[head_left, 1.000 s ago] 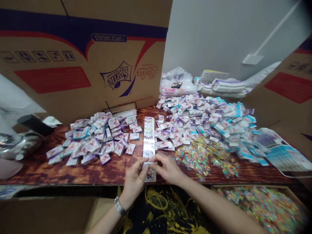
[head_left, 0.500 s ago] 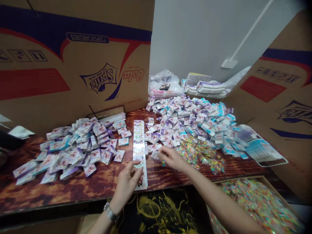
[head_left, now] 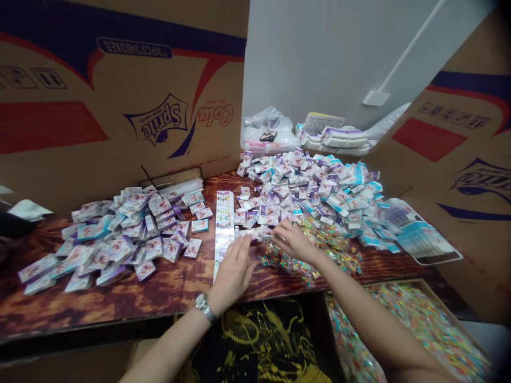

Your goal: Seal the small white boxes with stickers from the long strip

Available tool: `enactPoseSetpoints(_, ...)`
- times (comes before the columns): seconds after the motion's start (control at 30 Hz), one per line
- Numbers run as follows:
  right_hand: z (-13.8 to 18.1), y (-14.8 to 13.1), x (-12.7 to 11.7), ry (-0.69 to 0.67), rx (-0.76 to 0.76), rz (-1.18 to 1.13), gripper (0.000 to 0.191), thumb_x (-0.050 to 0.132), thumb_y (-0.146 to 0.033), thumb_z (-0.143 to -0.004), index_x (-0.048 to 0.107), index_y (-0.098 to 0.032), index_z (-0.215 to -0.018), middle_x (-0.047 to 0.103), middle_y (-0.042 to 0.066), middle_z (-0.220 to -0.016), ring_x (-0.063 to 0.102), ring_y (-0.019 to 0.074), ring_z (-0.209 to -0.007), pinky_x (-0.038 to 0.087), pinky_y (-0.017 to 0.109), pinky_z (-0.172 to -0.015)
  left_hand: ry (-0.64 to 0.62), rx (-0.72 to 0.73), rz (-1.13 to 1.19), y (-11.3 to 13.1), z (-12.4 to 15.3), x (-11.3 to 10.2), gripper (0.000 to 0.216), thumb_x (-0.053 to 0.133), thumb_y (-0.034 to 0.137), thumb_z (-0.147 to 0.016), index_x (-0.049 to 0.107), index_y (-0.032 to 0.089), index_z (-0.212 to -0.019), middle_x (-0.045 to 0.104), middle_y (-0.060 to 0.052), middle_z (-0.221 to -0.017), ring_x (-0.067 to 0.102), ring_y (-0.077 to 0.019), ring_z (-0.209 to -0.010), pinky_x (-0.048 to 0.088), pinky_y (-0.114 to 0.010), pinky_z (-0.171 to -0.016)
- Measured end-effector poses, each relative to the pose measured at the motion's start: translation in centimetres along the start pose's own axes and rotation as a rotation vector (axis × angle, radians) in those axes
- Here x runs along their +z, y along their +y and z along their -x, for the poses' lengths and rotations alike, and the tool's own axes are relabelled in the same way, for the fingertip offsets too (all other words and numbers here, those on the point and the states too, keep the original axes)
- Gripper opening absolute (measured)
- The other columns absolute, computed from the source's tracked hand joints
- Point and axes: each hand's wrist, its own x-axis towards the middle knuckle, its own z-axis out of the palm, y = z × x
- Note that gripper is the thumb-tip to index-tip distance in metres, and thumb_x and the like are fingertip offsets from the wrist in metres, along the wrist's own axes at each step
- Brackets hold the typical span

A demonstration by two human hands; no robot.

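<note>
Cartons [head_left: 215, 80] border the table [head_left: 171, 290]; outstretched left fingers [head_left: 241, 249] overlap stickers [head_left: 224, 213]; right fingers [head_left: 281, 232]: grip unclear.

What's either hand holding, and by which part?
Left hand shows no hold. Right hand is at a small box; any grip is too blurred to tell.

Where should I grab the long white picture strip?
Probably pinch the long white picture strip by its far end, coming from its left. That end shows uncovered, while the left hand hides its near end. Small boxes crowd its right edge; bare table borders its left.
</note>
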Motion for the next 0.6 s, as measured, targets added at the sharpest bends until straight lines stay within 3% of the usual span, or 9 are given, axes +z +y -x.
enactPoseSetpoints(0.07, 0.1, -2.0, -1.4, -0.083, -0.144, -0.146, 0.015, 0.046, -0.029, -0.09, 0.056, -0.018, -0.087, 0.052, 0.005, -0.088, 0.05, 0.0154, -0.082, 0.042, 0.026, -0.074, -0.038, 0.124, -0.117, 0.0, -0.9, 0.3, 0.063, 0.046, 0.014, -0.084, 0.018, 0.009, -0.14, 0.035, -0.02, -0.14, 0.025, -0.0307, -0.133, 0.033, -0.048, -0.103)
enactPoseSetpoints(0.13, 0.3, -3.1, -2.2, -0.115, -0.212, -0.274, 0.016, 0.047, -0.031, -0.091, 0.055, -0.018, -0.085, 0.053, 0.004, -0.088, 0.051, 0.015, -0.083, 0.042, 0.026, -0.076, -0.114, 0.164, -0.175, -0.2, -1.1, 0.3, 0.066, 0.044, 0.012, -0.084, 0.012, 0.009, -0.141, 0.044, -0.021, -0.131, 0.037, -0.0305, -0.125, 0.04, -0.047, -0.097)
enactPoseSetpoints(0.2, 0.6, -3.2, -1.9, -0.065, -0.139, -0.34, 0.019, 0.045, -0.032, -0.091, 0.054, -0.018, -0.084, 0.055, 0.004, -0.091, 0.052, 0.0146, -0.085, 0.042, 0.026, -0.075, -0.16, 0.124, -0.202, -0.7, -0.5, -0.1, 0.063, 0.043, 0.014, -0.086, 0.012, 0.01, -0.141, 0.055, -0.018, -0.114, 0.052, -0.028, -0.107, 0.048, -0.042, -0.085)
enactPoseSetpoints(0.3, 1.5, -2.5, 0.5, -0.034, 0.125, -0.262, 0.024, 0.036, -0.032, -0.095, 0.052, -0.018, -0.083, 0.057, 0.002, -0.08, 0.054, 0.0128, -0.071, 0.041, 0.023, -0.063, -0.105, 0.031, -0.222, -1.7, 1.1, -1.3, 0.056, 0.044, 0.024, -0.088, 0.022, 0.014, -0.138, 0.056, -0.015, -0.108, 0.055, -0.0262, -0.097, 0.05, -0.039, -0.079)
enactPoseSetpoints(0.37, 2.2, -2.4, 2.8, -0.083, 0.227, -0.167, 0.023, 0.036, -0.029, -0.094, 0.052, -0.018, -0.082, 0.056, 0.0, -0.069, 0.052, 0.0126, -0.061, 0.039, 0.022, -0.057, -0.03, -0.029, -0.219, -2.4, 2.1, -2.3, 0.052, 0.045, 0.03, -0.088, 0.028, 0.017, -0.135, 0.056, -0.014, -0.108, 0.055, -0.0259, -0.098, 0.05, -0.038, -0.081)
enactPoseSetpoints(0.5, 3.2, -3.9, 6.2, -0.156, 0.158, -0.12, 0.009, 0.049, -0.022, -0.087, 0.056, -0.017, -0.084, 0.062, 0.005, -0.08, 0.056, 0.0164, -0.075, 0.041, 0.027, -0.069, 0.036, -0.174, -0.13, -3.1, 3.3, -4.2, 0.048, 0.047, 0.035, -0.088, 0.035, 0.017, -0.131, 0.056, -0.013, -0.11, 0.057, -0.0242, -0.098, 0.049, -0.037, -0.083)
enactPoseSetpoints(0.6, 3.6, -4.7, 5.9, -0.199, 0.013, -0.141, 0.008, 0.051, -0.023, -0.086, 0.058, -0.019, -0.086, 0.063, 0.007, -0.097, 0.056, 0.018, -0.088, 0.041, 0.031, -0.08, 0.044, -0.243, -0.029, -3.1, 3.7, -5.0, 0.045, 0.05, 0.036, -0.086, 0.039, 0.019, -0.127, 0.055, -0.011, -0.116, 0.055, -0.0234, -0.103, 0.048, -0.035, -0.084)
